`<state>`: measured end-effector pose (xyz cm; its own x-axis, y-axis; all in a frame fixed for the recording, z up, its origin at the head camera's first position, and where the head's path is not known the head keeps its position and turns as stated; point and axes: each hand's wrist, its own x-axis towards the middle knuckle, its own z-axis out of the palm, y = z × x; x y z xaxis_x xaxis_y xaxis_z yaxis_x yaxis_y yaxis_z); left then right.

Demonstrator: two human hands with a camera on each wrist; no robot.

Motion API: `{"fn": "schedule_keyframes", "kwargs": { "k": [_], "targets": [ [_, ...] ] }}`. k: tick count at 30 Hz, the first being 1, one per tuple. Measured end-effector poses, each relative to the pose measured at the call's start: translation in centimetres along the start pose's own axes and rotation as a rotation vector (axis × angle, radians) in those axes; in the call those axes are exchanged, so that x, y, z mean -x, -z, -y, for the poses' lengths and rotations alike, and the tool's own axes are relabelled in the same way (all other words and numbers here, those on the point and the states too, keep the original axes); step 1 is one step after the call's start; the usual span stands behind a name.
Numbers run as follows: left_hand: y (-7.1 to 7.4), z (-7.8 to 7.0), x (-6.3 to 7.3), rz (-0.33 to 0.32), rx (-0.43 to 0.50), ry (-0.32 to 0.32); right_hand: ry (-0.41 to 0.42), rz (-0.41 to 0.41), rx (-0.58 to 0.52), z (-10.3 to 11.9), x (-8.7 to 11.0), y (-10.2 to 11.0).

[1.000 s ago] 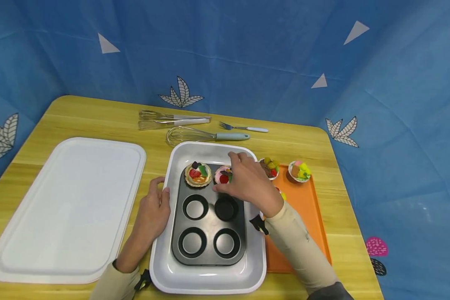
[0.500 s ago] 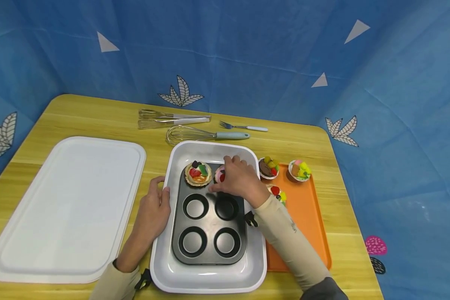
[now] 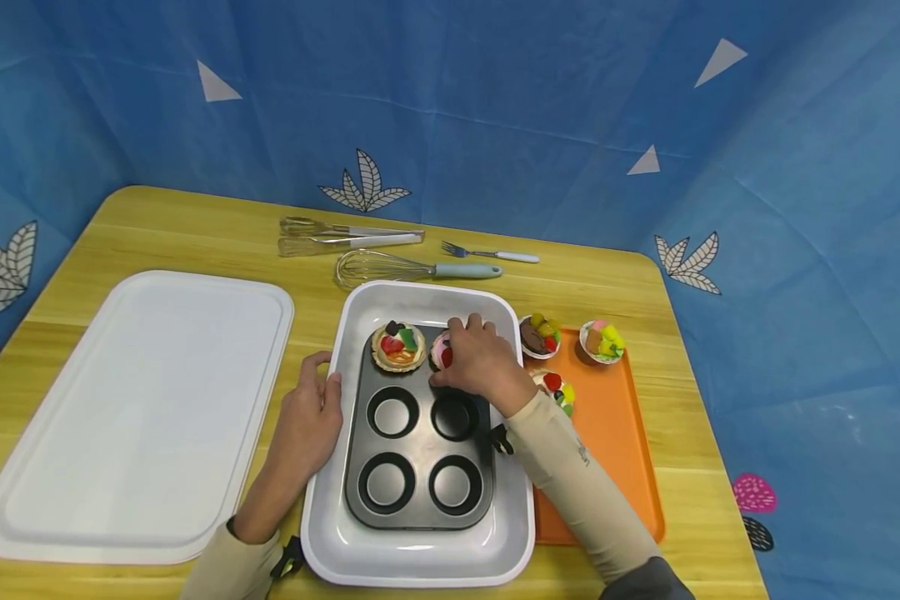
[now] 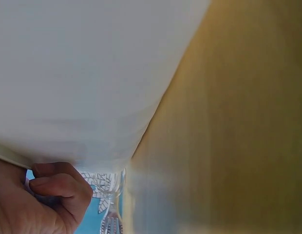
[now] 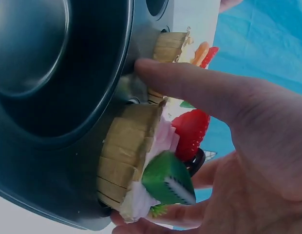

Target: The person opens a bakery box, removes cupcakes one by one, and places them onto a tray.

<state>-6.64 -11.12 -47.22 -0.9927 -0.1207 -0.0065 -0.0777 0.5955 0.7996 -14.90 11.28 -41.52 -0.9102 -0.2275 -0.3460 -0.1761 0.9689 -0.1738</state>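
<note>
a white board (image 3: pixel 135 417) lies left of the white basin (image 3: pixel 420 557), a strip of table (image 3: pixel 311 321) between them. at the basin's left rim, the left hand (image 3: pixel 307 421) holds on with bent fingers, a brace that should limit sliding. in the basin's far half, a fruit tart (image 3: pixel 398 347) sits in the metal pan (image 3: pixel 425 450); just right of it is a pink tart (image 5: pixel 129 156), its depth in the cup hard to tell. the right hand (image 3: pixel 483 358) surrounds the pink tart, thumb and fingers apart, the thumb off the crust. light pressure on the crust, sparing the topping, would probably serve best. the right sleeve (image 3: pixel 570 479) crosses the basin's right rim, so lifting before swinging seems wise; the basin's near half offers open room. right of the basin, dessert cups (image 3: pixel 602 342) and an orange tray (image 3: pixel 607 450) crowd the approach.
</note>
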Motion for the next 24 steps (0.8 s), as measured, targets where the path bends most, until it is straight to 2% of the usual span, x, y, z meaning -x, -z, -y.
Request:
{"fn": "schedule_keyframes", "kwargs": {
  "k": [24],
  "targets": [
    [0.03, 0.13, -0.03, -0.002, 0.005, -0.011, 0.026, -0.054, -0.084, -0.43, -0.85, -0.92]
  ]
}}
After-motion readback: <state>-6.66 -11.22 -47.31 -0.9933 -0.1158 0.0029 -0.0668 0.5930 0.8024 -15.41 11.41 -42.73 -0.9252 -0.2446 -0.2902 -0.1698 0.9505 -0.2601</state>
